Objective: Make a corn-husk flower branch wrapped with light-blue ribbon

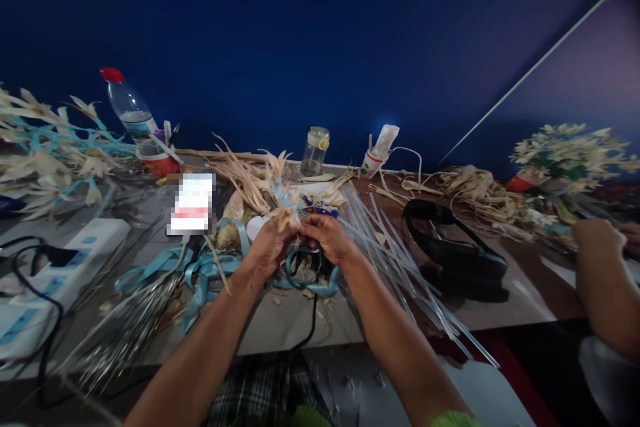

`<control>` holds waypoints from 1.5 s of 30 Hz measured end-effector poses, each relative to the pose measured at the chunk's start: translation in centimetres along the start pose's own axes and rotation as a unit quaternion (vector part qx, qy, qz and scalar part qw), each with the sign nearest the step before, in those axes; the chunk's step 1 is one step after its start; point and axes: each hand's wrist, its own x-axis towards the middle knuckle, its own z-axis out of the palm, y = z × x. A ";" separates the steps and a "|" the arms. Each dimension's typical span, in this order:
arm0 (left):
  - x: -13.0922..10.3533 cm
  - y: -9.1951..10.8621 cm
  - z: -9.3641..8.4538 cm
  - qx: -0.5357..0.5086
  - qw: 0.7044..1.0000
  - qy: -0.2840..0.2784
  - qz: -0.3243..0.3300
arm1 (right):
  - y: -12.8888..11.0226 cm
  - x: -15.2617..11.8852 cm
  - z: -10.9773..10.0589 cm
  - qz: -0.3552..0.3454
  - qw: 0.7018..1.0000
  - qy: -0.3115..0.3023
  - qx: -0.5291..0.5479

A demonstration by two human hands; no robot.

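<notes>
Beyond the left hand (273,240), the husk spray (277,168) points lengthwise away.

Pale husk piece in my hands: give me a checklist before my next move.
1. Left hand holding the pale husk piece: ok.
2. Right hand close to the left: ok.
3. Right hand's exact grip: cannot tell, too small and blurred.
4. Blue ribbon clear of the working spot: not ok, a loop lies just below the hands.
5. Clear plastic strips nearby: ok, right of the hands.
6. Bottle capped: ok, red cap on.
</notes>
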 end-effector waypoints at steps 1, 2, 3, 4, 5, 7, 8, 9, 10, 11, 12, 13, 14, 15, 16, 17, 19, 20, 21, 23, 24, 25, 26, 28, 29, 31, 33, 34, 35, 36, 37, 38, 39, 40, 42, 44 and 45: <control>0.0 0.1 0.0 -0.002 1.000 0.004 -0.004 | -0.1 -0.1 0.0 0.002 1.000 -0.005 -0.003; 0.0 0.1 0.0 -0.005 1.000 0.008 -0.009 | -0.2 -0.1 0.0 0.003 1.000 -0.010 -0.005; 0.0 0.1 0.0 -0.008 1.000 0.012 -0.013 | -0.2 -0.2 0.0 0.004 1.000 -0.014 -0.006; 0.0 0.1 0.0 -0.009 1.000 0.012 -0.014 | -0.2 -0.2 -0.1 0.003 1.000 -0.016 -0.006; -0.1 0.1 0.0 -0.007 1.000 0.009 -0.015 | -0.2 -0.2 -0.1 0.002 1.000 -0.019 -0.007; -0.1 0.0 0.0 0.009 1.000 -0.005 -0.014 | -0.3 -0.3 -0.1 0.000 1.000 -0.019 -0.011; -0.1 -0.1 0.0 0.024 1.000 -0.008 -0.012 | -0.3 -0.3 -0.1 0.000 1.000 -0.019 -0.017; -0.1 -0.1 -0.1 0.047 0.999 -0.003 -0.008 | -0.3 -0.3 -0.1 0.002 1.000 -0.017 -0.025; -0.1 -0.1 -0.1 0.077 0.997 0.012 0.001 | -0.2 -0.3 -0.2 0.005 0.999 -0.013 -0.036; -0.1 0.0 -0.2 0.116 0.993 0.032 0.016 | -0.1 -0.2 -0.3 0.007 0.999 -0.006 -0.049; 0.0 0.1 -0.2 0.162 0.985 0.054 0.034 | 0.0 -0.1 -0.4 0.006 0.998 0.001 -0.068; -0.1 0.2 -0.3 0.213 0.973 0.077 0.054 | 0.1 0.0 -0.6 0.003 0.996 0.007 -0.092; -0.1 0.3 -0.3 0.267 0.956 0.095 0.072 | 0.3 0.1 -0.7 -0.002 0.993 0.013 -0.118; -0.1 0.5 -0.3 0.319 0.937 0.112 0.088 | 0.5 0.3 -0.9 -0.008 0.989 0.018 -0.144; -0.2 0.6 -0.2 0.364 0.918 0.126 0.099 | 0.7 0.4 -1.1 -0.015 0.985 0.023 -0.171; -0.3 0.7 -0.1 0.400 0.900 0.136 0.106 | 0.8 0.5 -1.3 -0.023 0.980 0.028 -0.197; -0.4 0.8 0.1 0.444 0.877 0.150 0.107 | 1.1 0.7 -1.5 -0.042 0.969 0.038 -0.240; -0.5 0.8 0.2 0.458 0.870 0.153 0.102 | 1.2 0.8 -1.6 -0.051 0.965 0.039 -0.256; -0.5 0.8 0.3 0.469 0.863 0.158 0.097 | 1.2 0.8 -1.6 -0.058 0.961 0.039 -0.268; -0.5 0.7 0.4 0.489 0.851 0.168 0.095 | 1.2 0.7 -1.7 -0.064 0.957 0.035 -0.282; -0.5 0.7 0.3 0.495 0.845 0.174 0.103 | 1.2 0.7 -1.6 -0.062 0.956 0.033 -0.284; -0.4 0.7 0.3 0.497 0.841 0.178 0.117 | 1.2 0.6 -1.6 -0.058 0.957 0.033 -0.283; -0.3 0.7 0.2 0.493 0.841 0.180 0.134 | 1.1 0.6 -1.5 -0.051 0.959 0.033 -0.277; -0.1 0.7 -0.1 0.480 0.846 0.174 0.155 | 1.0 0.5 -1.3 -0.036 0.963 0.036 -0.266; 0.0 0.7 -0.2 0.475 0.849 0.170 0.155 | 0.9 0.4 -1.2 -0.035 0.963 0.039 -0.265; 0.1 0.7 -0.5 0.475 0.852 0.167 0.143 | 0.8 0.4 -0.8 -0.051 0.959 0.049 -0.274; 0.2 0.8 -0.7 0.475 0.852 0.173 0.137 | 0.6 0.4 -0.6 -0.079 0.956 0.052 -0.279; 0.2 0.8 -0.8 0.465 0.858 0.174 0.134 | 0.5 0.4 -0.5 -0.088 0.956 0.050 -0.275; 0.3 0.7 -0.9 0.444 0.870 0.172 0.128 | 0.5 0.4 -0.5 -0.091 0.958 0.046 -0.268; 0.4 0.7 -1.1 0.414 0.887 0.167 0.118 | 0.5 0.4 -0.6 -0.088 0.961 0.041 -0.259; 0.4 0.7 -1.2 0.378 0.906 0.160 0.105 | 0.5 0.4 -0.6 -0.083 0.964 0.037 -0.249; 0.5 0.6 -1.3 0.343 0.922 0.154 0.093 | 0.5 0.4 -0.7 -0.075 0.968 0.035 -0.236; 0.6 0.5 -1.4 0.316 0.933 0.147 0.084 | 0.5 0.4 -0.8 -0.064 0.973 0.032 -0.221; 0.6 0.5 -1.4 0.302 0.939 0.142 0.080 | 0.6 0.4 -0.8 -0.052 0.977 0.029 -0.206; 0.7 0.5 -1.4 0.309 0.937 0.139 0.085 | 0.6 0.4 -0.7 -0.030 0.983 0.024 -0.179; 0.6 0.5 -1.3 0.331 0.927 0.144 0.101 | 0.7 0.4 -0.5 -0.021 0.986 0.023 -0.164; 0.5 0.6 -1.2 0.339 0.922 0.148 0.110 | 0.8 0.4 -0.3 -0.023 0.986 0.027 -0.163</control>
